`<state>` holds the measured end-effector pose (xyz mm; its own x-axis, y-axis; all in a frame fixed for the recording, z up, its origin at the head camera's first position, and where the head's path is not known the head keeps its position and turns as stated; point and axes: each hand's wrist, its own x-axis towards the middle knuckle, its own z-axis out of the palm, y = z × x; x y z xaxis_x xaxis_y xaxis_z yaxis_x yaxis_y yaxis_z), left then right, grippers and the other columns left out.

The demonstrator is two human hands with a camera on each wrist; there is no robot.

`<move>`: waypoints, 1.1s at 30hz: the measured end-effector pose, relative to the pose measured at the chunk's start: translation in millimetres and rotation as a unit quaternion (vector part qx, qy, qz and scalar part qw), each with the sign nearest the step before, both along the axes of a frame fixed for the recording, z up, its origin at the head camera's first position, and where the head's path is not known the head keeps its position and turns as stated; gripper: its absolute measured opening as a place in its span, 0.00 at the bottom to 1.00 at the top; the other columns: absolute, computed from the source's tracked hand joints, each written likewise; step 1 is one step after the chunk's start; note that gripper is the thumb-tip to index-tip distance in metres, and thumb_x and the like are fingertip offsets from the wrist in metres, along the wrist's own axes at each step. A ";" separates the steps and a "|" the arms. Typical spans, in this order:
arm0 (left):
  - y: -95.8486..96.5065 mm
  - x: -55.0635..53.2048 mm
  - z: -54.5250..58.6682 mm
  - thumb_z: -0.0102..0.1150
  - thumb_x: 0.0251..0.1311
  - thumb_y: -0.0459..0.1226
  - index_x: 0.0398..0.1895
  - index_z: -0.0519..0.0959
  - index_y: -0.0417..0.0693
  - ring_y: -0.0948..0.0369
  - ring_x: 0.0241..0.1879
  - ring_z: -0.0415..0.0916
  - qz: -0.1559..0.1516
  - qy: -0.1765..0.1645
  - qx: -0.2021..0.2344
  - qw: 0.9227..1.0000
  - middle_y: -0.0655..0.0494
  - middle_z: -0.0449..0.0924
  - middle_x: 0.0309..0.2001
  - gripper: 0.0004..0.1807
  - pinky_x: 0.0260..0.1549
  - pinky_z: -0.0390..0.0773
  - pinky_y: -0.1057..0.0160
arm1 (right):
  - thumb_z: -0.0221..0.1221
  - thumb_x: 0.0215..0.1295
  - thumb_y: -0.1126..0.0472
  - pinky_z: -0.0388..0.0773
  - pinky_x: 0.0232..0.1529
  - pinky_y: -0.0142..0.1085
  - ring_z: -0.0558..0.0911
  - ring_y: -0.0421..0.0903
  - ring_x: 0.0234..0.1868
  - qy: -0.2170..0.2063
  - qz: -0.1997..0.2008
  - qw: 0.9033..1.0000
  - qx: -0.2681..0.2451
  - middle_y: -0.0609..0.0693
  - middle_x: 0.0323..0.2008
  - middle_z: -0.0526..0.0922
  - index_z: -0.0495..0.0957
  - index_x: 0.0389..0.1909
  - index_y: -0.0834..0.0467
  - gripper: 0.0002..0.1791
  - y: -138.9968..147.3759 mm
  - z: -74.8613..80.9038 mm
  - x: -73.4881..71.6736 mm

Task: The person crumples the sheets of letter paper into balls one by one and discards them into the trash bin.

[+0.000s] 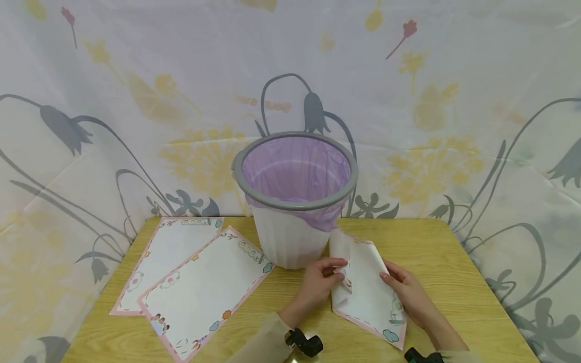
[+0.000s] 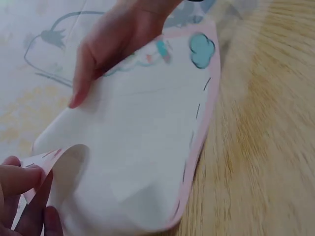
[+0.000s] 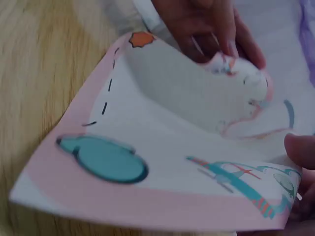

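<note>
A sheet of paper (image 1: 368, 290) with a pink border and small coloured drawings lies at the right of the table, its left side curled up and over. My left hand (image 1: 317, 282) pinches that curled edge between thumb and fingers, as the left wrist view also shows at the lifted corner (image 2: 42, 160). On the opposite edge, my right hand (image 1: 410, 295) grips the sheet, thumb (image 3: 300, 150) on top and fingers underneath. In the right wrist view the near part of the paper is bent upward, showing a teal cloud drawing (image 3: 110, 157).
A white bin (image 1: 286, 237) with a grey rim and a purple liner (image 1: 290, 169) stands at the back middle, just left of the held sheet. Two similar bordered sheets, one in front (image 1: 209, 290) and one behind (image 1: 156, 257), overlap at left. A patterned curtain (image 1: 181, 101) hangs behind the table (image 1: 454, 282).
</note>
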<state>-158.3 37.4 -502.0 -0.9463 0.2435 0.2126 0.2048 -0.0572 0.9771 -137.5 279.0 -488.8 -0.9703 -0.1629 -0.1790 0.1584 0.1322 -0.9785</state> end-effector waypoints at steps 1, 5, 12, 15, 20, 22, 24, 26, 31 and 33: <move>1.9 0.5 0.2 0.63 0.57 0.20 0.46 0.85 0.35 0.58 0.45 0.80 0.000 -0.002 0.000 1.000 0.45 0.84 0.49 0.14 0.42 0.78 0.71 | 0.51 0.78 0.58 0.83 0.43 0.41 0.83 0.48 0.47 -0.001 0.001 1.000 -0.014 0.66 0.62 0.72 0.54 0.76 0.65 0.32 -5.1 1.1 1.8; 6.6 2.2 2.4 0.63 0.57 0.22 0.45 0.86 0.37 0.62 0.48 0.79 -0.015 -0.007 -0.007 1.000 0.49 0.86 0.48 0.13 0.48 0.77 0.68 | 0.52 0.77 0.58 0.83 0.44 0.41 0.83 0.48 0.48 0.001 -0.001 0.999 -0.048 0.63 0.62 0.73 0.53 0.76 0.65 0.33 -23.1 6.6 8.4; 9.0 3.1 6.8 0.60 0.61 0.22 0.45 0.85 0.34 0.70 0.40 0.78 -0.083 -0.004 -0.003 0.997 0.45 0.86 0.47 0.11 0.41 0.77 0.70 | 0.59 0.71 0.63 0.83 0.45 0.41 0.83 0.45 0.50 0.024 -0.021 0.999 -0.038 0.69 0.65 0.69 0.55 0.75 0.66 0.36 -42.6 18.6 16.0; 8.7 3.1 9.2 0.59 0.62 0.23 0.43 0.85 0.33 0.71 0.38 0.78 -0.084 -0.007 0.000 0.996 0.45 0.86 0.44 0.09 0.40 0.77 0.71 | 0.63 0.68 0.65 0.84 0.42 0.42 0.84 0.47 0.48 0.032 -0.036 0.999 -0.017 0.70 0.62 0.73 0.58 0.73 0.67 0.37 -47.6 21.9 18.7; 9.4 3.8 10.5 0.61 0.61 0.23 0.40 0.85 0.33 0.69 0.37 0.79 -0.081 0.006 0.004 0.997 0.43 0.86 0.40 0.07 0.41 0.78 0.70 | 0.66 0.64 0.66 0.85 0.37 0.42 0.86 0.50 0.42 0.045 -0.051 0.998 -0.006 0.68 0.55 0.79 0.65 0.70 0.66 0.35 -54.2 22.3 22.7; 10.0 4.0 9.7 0.62 0.60 0.23 0.40 0.84 0.35 0.68 0.38 0.79 -0.074 0.021 0.004 0.997 0.43 0.85 0.40 0.07 0.41 0.79 0.69 | 0.66 0.64 0.65 0.85 0.36 0.42 0.87 0.50 0.40 0.058 -0.053 0.997 -0.004 0.67 0.53 0.81 0.66 0.69 0.66 0.34 -56.5 21.3 23.3; 9.9 4.6 9.6 0.63 0.60 0.24 0.40 0.84 0.37 0.66 0.39 0.79 -0.062 0.039 -0.001 0.997 0.45 0.85 0.40 0.07 0.42 0.79 0.68 | 0.66 0.64 0.65 0.85 0.34 0.42 0.87 0.50 0.38 0.069 -0.057 0.996 -0.002 0.68 0.51 0.82 0.67 0.69 0.66 0.33 -58.6 20.3 23.9; 9.7 4.5 9.1 0.65 0.60 0.26 0.41 0.84 0.40 0.65 0.40 0.78 -0.043 0.060 -0.012 0.997 0.48 0.84 0.41 0.08 0.44 0.78 0.66 | 0.65 0.65 0.65 0.85 0.33 0.41 0.87 0.49 0.37 0.080 -0.064 0.995 0.003 0.68 0.49 0.82 0.67 0.68 0.67 0.32 -60.5 19.7 24.4; 8.5 3.9 10.5 0.70 0.58 0.32 0.46 0.84 0.48 0.62 0.50 0.74 0.008 0.121 -0.057 0.991 0.57 0.80 0.49 0.13 0.50 0.73 0.61 | 0.64 0.66 0.66 0.85 0.28 0.43 0.87 0.50 0.32 0.083 -0.085 0.993 0.014 0.67 0.43 0.84 0.69 0.67 0.66 0.30 -64.7 21.9 26.0; 8.3 4.3 12.0 0.72 0.57 0.34 0.50 0.84 0.50 0.62 0.55 0.71 0.024 0.142 -0.075 0.987 0.58 0.77 0.54 0.16 0.55 0.71 0.59 | 0.64 0.66 0.66 0.85 0.27 0.43 0.87 0.51 0.31 0.083 -0.090 0.992 0.017 0.67 0.41 0.84 0.71 0.66 0.65 0.28 -66.3 24.3 26.2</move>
